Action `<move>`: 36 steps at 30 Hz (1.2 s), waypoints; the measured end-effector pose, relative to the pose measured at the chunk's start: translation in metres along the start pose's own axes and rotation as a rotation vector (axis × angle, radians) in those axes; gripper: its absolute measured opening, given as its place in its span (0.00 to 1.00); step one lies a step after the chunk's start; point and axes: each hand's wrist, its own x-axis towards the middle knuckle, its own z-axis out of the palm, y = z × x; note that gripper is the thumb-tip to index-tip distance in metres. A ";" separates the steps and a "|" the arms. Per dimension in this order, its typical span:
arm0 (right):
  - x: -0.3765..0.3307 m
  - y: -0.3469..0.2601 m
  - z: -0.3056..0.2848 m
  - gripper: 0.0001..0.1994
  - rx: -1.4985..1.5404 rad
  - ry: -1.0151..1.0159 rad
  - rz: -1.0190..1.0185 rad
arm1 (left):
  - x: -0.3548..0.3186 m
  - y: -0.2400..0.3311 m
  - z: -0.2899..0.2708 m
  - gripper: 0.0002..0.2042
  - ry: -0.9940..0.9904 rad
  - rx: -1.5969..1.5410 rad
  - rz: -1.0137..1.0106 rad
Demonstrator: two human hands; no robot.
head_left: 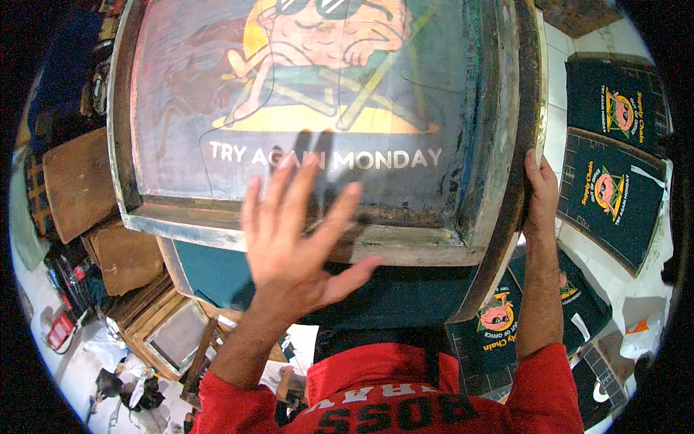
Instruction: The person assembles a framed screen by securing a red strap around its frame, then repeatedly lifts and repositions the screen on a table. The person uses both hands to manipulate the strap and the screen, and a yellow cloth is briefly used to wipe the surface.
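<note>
A wooden screen-printing frame [434,255] lies in front of me, its mesh [173,123] showing a pink cartoon figure in sunglasses on a deck chair, with white lettering below. My left hand [293,249] is spread over the frame's near edge, fingers apart and slightly blurred, their shadows falling on the mesh. Whether it touches the frame I cannot tell. At the right, my right hand [539,199] grips the edge of the dark board [499,271] beneath the frame, thumb on the near side, other fingers mostly hidden. Dark green fabric [217,271] shows on the board below the frame.
Several boards with dark printed fabric, including one printed panel [611,192], lie on the right. Brown boards [79,184] and stacked wooden frames [177,336] stand at the left. A red object [60,331] and cloths lie lower left. An orange scrap [637,326] sits far right.
</note>
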 end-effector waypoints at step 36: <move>-0.025 -0.050 0.038 0.35 -0.756 0.209 -0.859 | 0.054 0.080 0.019 0.49 -0.289 0.007 0.062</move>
